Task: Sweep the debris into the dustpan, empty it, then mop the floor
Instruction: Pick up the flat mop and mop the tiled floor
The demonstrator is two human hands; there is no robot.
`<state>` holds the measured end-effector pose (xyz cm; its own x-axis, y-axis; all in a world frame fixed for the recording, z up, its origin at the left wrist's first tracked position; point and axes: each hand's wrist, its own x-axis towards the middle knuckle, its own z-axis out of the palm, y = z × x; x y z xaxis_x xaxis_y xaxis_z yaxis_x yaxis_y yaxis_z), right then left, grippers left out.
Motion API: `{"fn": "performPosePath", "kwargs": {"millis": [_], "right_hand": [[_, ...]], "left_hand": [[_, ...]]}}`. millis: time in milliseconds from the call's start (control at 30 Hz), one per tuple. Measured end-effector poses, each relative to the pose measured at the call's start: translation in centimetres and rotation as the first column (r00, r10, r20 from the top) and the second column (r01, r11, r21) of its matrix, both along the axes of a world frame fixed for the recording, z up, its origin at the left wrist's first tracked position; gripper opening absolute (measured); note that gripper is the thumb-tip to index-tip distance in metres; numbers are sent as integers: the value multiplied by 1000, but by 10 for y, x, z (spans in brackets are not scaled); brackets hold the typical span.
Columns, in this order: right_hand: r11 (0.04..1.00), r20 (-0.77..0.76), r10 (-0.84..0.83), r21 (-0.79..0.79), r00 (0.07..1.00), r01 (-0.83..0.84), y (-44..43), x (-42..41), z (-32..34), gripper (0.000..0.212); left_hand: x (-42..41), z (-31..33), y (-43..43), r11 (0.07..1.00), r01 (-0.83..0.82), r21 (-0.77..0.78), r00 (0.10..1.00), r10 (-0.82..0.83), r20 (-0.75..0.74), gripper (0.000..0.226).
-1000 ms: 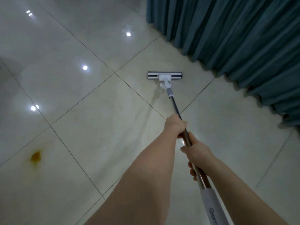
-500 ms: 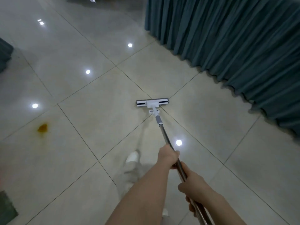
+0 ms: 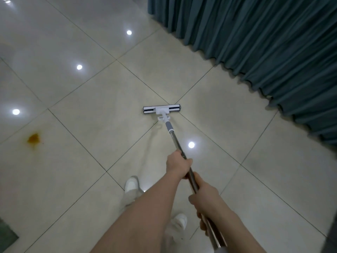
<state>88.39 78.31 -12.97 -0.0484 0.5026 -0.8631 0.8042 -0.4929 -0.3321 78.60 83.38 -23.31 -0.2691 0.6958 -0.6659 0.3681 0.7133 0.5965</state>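
Observation:
A flat mop with a white and grey head [image 3: 162,110] lies on the glossy cream floor tiles [image 3: 91,110], its metal pole [image 3: 176,138] slanting back toward me. My left hand [image 3: 178,165] grips the pole higher along its length, fingers curled round it. My right hand [image 3: 204,199] grips the pole lower, close to my body. An orange-brown stain [image 3: 33,138] marks a tile at the left, well apart from the mop head. No dustpan or broom shows.
Teal floor-length curtains [image 3: 264,42] run along the upper right, their hem on the floor. My white shoes [image 3: 131,184] stand below the hands. A dark green mat corner [image 3: 6,234] sits at the bottom left. Ceiling lights reflect off the tiles.
The mop head has been drawn back from near the curtains toward me across the tiles. My feet have come into view. Both hands keep their grip on the pole.

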Motion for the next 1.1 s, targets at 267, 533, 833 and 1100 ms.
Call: {"fn": "performPosePath", "kwargs": {"millis": [267,533,833,1100], "right_hand": [[985,-23,-169,-33,985,168,67,-100,-10,75],[980,-52,-191,-58,980,188,142,-196,-27,44],[990,5,-137,-41,991,137,-1,-185,-34,67],[997,77,-59,-38,995,62,-188,-145,-14,76]], "left_hand": [[-93,-14,78,1000,25,3,999,-25,22,19],[-191,-13,147,1000,18,-5,993,-17,118,19],[-176,-34,13,994,38,-99,986,-21,164,32],[-139,-21,-179,991,45,-127,975,-16,221,28]]}}
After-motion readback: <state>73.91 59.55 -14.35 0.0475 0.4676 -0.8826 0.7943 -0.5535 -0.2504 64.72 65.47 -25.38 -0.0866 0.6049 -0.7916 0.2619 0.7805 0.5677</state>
